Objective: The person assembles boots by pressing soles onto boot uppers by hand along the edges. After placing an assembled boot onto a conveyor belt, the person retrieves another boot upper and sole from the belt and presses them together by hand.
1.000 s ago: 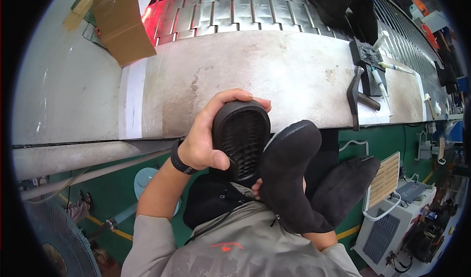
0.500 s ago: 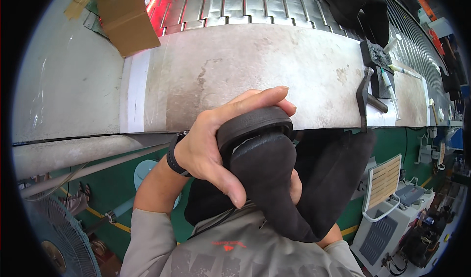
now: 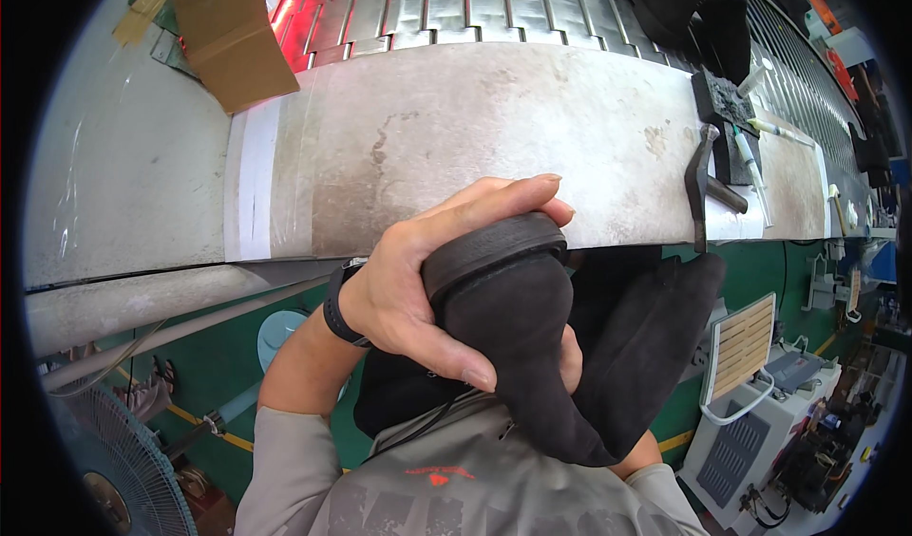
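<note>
A black suede-like boot [image 3: 518, 318] is held over my lap, its rounded end up and its shaft folded toward the right. Along that end runs a thick black sole [image 3: 494, 253], which sits close against the upper with no gap showing. My left hand [image 3: 408, 275] wraps round the sole, fingers over the far side and thumb pressed on the upper. Only a bit of my right hand [image 3: 571, 360] shows at the boot's right side; the rest is hidden behind the boot, which it grips from there.
Beyond the boot lies a pale stained worktable [image 3: 494, 128]. On its right are a hammer [image 3: 699, 185], a black block [image 3: 722, 99] and a syringe [image 3: 750, 161]. Behind runs a metal slat conveyor [image 3: 475, 4] with another black boot [image 3: 693, 9]. A cardboard piece [image 3: 233, 37] stands left; a fan [image 3: 123, 460] is lower left.
The gap between the sole and the upper has closed. My left thumb has slid to the right and slightly up along the upper. My right hand stays behind the boot.
</note>
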Available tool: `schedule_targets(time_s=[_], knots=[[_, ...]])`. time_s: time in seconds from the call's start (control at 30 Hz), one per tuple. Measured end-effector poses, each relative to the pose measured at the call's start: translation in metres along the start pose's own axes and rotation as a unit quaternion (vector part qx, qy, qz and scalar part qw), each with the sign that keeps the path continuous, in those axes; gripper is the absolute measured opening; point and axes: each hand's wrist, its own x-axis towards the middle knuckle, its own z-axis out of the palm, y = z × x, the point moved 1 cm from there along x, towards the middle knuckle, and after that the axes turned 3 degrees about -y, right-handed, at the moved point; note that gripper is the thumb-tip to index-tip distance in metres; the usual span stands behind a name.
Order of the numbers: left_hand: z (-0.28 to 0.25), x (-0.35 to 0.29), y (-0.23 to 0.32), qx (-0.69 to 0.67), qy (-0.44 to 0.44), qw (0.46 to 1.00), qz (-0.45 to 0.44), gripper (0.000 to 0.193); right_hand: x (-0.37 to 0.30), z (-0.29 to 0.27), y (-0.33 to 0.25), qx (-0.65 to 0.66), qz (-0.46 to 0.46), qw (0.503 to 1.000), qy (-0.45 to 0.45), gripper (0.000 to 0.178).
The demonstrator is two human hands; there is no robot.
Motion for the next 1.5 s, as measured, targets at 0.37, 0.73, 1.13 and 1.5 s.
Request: schedule_targets(time_s=[0.37, 0.73, 1.13, 1.5], knots=[[-0.002, 0.001, 0.0, 0.014, -0.014, 1.0, 0.009, 0.134, -0.001, -0.001, -0.004, -0.006, -0.005, 1.0, 0.002, 0.066], [-0.001, -0.002, -0.003, 0.002, -0.005, 1.0, 0.0, 0.129, -0.001, -0.003, -0.004, -0.018, -0.014, 1.0, 0.006, 0.065], [0.005, 0.0, -0.001, 0.006, 0.025, 1.0, -0.015, 0.12, -0.005, -0.028, 0.005, -0.052, -0.029, 0.997, -0.043, 0.065], [-0.002, -0.008, 0.025, -0.001, 0.174, 0.975, -0.138, 0.04, 0.007, 0.029, -0.004, -0.057, 0.076, 0.911, 0.401, 0.04]])
